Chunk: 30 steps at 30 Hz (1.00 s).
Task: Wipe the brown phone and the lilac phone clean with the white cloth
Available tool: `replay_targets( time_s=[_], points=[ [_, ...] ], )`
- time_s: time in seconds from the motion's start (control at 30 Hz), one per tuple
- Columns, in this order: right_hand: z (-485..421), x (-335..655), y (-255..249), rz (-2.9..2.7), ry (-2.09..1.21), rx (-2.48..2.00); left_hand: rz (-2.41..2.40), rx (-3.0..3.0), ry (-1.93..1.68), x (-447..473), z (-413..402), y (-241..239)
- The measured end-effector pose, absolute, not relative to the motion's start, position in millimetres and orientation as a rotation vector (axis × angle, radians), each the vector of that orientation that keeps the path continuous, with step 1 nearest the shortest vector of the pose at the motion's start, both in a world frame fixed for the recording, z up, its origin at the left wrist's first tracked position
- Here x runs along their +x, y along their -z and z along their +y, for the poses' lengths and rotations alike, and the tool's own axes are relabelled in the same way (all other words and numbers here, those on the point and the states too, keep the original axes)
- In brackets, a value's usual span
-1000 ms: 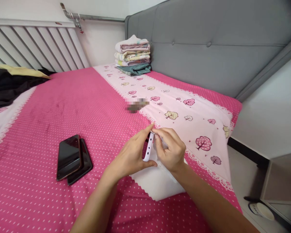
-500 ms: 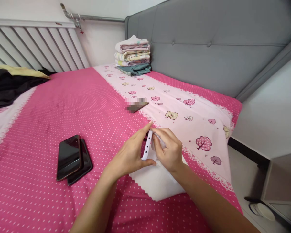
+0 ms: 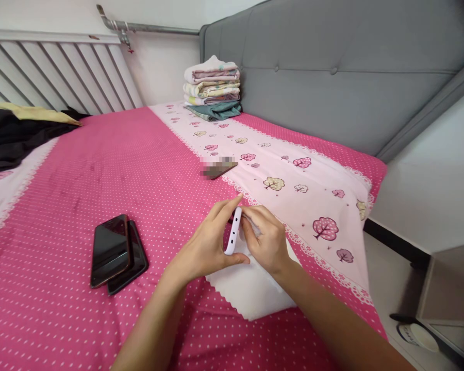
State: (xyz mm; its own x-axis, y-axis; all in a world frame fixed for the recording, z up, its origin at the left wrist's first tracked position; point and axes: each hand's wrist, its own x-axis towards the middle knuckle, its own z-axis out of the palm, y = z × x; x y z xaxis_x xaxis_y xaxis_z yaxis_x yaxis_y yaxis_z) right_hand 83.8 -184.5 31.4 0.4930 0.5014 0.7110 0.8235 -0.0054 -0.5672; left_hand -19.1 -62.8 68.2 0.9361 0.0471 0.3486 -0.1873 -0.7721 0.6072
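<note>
My left hand [image 3: 204,245] grips a pale lilac phone case [image 3: 235,231] between the thumb below and the fingers above. The case stands edge-on towards me, and small dark openings show along that edge. Whether a phone sits inside is hidden. Fingers curled, my right hand [image 3: 267,239] pinches part of a white cloth [image 3: 251,291] against the right side of the case, near its far end. The rest of the cloth, with its zigzag edge, spreads out below both hands over the pink dotted bedding.
Two dark phones [image 3: 110,251] lie stacked to the left on the bed. A flat brownish item [image 3: 223,169], partly blurred, lies beyond my hands. Folded fabrics [image 3: 212,87] are piled by the grey headboard [image 3: 301,67]. Dark clothing [image 3: 19,136] lies at far left.
My right hand has shifted slightly left and towards the case, with the cloth bunched in its fingers. The case has tilted a little; my left hand is nearly still.
</note>
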Motion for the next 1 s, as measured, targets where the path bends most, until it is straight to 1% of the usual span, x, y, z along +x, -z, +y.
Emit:
replay_targets(
  time_s=[0.43,0.67,0.73,0.93,1.0],
  points=[
    [-184,84,-27,-1.204,0.333,-1.746,-0.065,2.423,-0.423,-20,-62,-74],
    [-182,83,-24,-1.165,0.364,-1.802,-0.021,2.409,-0.442,-21,-62,-73],
    [-182,84,-23,-1.141,0.379,-1.799,0.015,2.37,-0.487,-22,-58,-73],
    [-182,86,-22,-1.119,0.421,-1.792,0.178,2.195,-0.828,-29,-42,-83],
    [-182,86,-22,-1.115,0.421,-1.789,0.21,2.16,-0.874,-32,-41,-88]
  ],
)
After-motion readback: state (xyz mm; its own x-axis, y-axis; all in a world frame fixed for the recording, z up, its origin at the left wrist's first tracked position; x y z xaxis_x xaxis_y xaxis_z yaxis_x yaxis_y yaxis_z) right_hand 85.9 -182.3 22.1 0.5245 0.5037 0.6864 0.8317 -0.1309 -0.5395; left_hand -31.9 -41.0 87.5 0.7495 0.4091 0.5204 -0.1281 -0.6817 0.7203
